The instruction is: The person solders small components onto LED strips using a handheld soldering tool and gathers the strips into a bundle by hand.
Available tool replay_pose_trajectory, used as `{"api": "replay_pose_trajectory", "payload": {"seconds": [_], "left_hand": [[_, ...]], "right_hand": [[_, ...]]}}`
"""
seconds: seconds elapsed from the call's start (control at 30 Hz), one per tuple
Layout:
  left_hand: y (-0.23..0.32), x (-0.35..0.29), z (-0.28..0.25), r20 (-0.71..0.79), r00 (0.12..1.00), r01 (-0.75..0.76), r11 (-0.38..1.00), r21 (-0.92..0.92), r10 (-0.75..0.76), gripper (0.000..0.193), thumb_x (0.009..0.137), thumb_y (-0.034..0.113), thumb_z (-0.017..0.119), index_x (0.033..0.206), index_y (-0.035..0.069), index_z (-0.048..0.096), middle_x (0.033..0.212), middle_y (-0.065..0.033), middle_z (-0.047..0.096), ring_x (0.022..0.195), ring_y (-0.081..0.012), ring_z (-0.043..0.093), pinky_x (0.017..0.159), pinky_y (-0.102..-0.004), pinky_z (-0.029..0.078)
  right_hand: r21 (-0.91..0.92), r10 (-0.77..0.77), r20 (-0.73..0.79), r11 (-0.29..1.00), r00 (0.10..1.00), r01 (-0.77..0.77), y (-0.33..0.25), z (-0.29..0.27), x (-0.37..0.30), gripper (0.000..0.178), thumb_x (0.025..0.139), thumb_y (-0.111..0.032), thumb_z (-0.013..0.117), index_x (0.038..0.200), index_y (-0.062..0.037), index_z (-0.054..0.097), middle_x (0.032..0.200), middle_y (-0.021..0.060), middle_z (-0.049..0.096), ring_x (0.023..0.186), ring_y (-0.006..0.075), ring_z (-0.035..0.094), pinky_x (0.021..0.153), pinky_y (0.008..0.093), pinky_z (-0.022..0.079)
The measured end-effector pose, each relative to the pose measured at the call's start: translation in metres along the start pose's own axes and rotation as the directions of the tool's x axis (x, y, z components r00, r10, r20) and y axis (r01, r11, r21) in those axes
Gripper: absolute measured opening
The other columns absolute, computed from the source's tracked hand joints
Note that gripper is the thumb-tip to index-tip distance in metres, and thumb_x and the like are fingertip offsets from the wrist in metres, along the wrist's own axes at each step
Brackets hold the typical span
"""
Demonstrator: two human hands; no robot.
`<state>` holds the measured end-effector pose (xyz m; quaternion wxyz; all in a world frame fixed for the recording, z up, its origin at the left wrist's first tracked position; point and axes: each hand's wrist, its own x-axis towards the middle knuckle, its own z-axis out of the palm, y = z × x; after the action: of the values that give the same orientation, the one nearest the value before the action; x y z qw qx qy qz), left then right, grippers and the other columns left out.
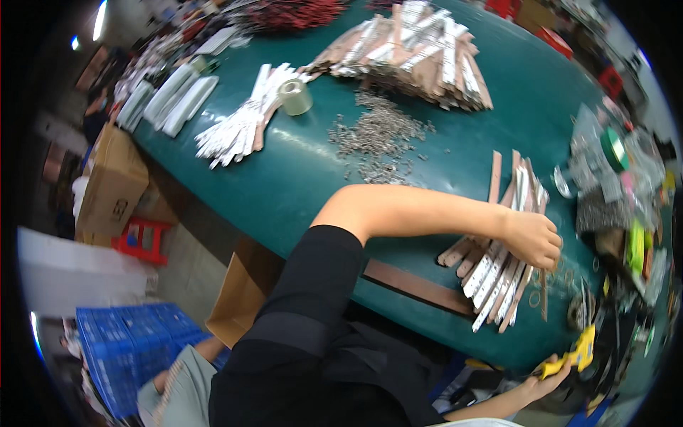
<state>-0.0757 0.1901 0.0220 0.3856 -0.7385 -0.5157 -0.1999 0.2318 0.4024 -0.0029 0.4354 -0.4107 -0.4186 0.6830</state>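
Note:
My left arm, in a black sleeve, reaches across the table to the right. My left hand point(533, 240) is closed over a fanned bundle of narrow brown and white strips point(491, 274), some with rows of holes. Its fingertips are curled under and partly hidden. Low at the right, just off the table's front edge, my right hand point(551, 383) is wrapped round a yellow pistol-shaped tool point(585, 347). A single wide brown strip point(416, 287) lies along the front edge. Beside my left hand are thin tan rings point(537, 297).
Small metal pieces point(380, 128) lie heaped mid-table. Behind stand a big strip pile point(420, 57), a smaller white bundle point(242, 124) and a tape roll point(294, 97). Clear bags point(590, 149) crowd the right. Blue crates point(139, 341) and an open carton point(238, 292) stand left, near another person's legs.

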Motion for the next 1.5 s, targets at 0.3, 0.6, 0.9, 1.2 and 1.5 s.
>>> {"api": "replay_pose_trajectory", "payload": {"seconds": [0.3,0.6,0.9,1.2,1.5], "left_hand": [[0.024,-0.054,-0.18,-0.085,0.996,-0.012,0.996,-0.086,0.005,0.009,0.086,0.009,0.063,0.094,0.007,0.067,0.101,-0.0056,0.066,0.086,-0.017,0.064,0.07,-0.0282,0.053],[0.081,-0.106,-0.181,0.094,0.994,0.063,0.993,-0.096,-0.054,0.01,0.085,0.01,0.059,0.092,0.005,0.061,0.096,-0.0046,0.059,0.089,-0.0144,0.061,0.071,-0.0264,0.051],[0.091,-0.124,-0.179,0.289,0.921,0.37,0.815,-0.445,-0.261,0.013,0.085,0.009,0.059,0.097,0.006,0.063,0.101,-0.0053,0.064,0.092,-0.0195,0.065,0.069,-0.0286,0.055],[0.011,-0.225,-0.311,-0.1,0.317,0.685,0.155,0.712,-0.943,0.067,0.076,0.029,0.074,0.135,0.015,0.048,0.138,-0.0167,0.041,0.127,-0.0368,0.037,0.103,-0.0496,0.031],[0.023,-0.318,-0.359,-0.183,0.022,0.78,-0.097,0.618,-0.983,0.064,0.073,0.026,0.077,0.127,0.004,0.05,0.116,-0.0189,0.052,0.106,-0.0346,0.054,0.09,-0.0423,0.046]], "right_hand": [[0.449,-0.567,0.358,0.801,0.742,0.396,-0.063,0.047,-0.041,0.063,0.083,-0.017,0.055,0.133,0.0118,0.029,0.127,0.021,0.041,0.116,0.0303,0.043,0.103,0.0381,0.035],[0.382,-0.5,0.443,0.856,0.744,0.348,-0.04,0.092,-0.088,0.065,0.075,-0.019,0.059,0.127,0.009,0.031,0.115,0.018,0.04,0.101,0.027,0.039,0.089,0.0374,0.033],[0.386,-0.407,0.603,0.902,0.686,0.196,-0.028,0.104,-0.125,0.069,0.068,-0.024,0.063,0.123,0.0064,0.033,0.095,0.0087,0.036,0.092,0.0219,0.035,0.082,0.0348,0.031],[0.423,-0.237,0.827,0.86,0.51,-0.286,-0.021,0.111,-0.128,0.069,0.082,-0.036,0.075,0.137,-0.0203,0.037,0.103,0.0112,0.057,0.098,0.0227,0.046,0.096,0.0459,0.036],[0.374,-0.199,0.717,0.918,0.668,-0.129,-0.01,0.127,-0.151,0.072,0.076,-0.024,0.072,0.127,0.0057,0.032,0.085,0.0058,0.04,0.082,0.0146,0.037,0.073,0.0292,0.034]]}}
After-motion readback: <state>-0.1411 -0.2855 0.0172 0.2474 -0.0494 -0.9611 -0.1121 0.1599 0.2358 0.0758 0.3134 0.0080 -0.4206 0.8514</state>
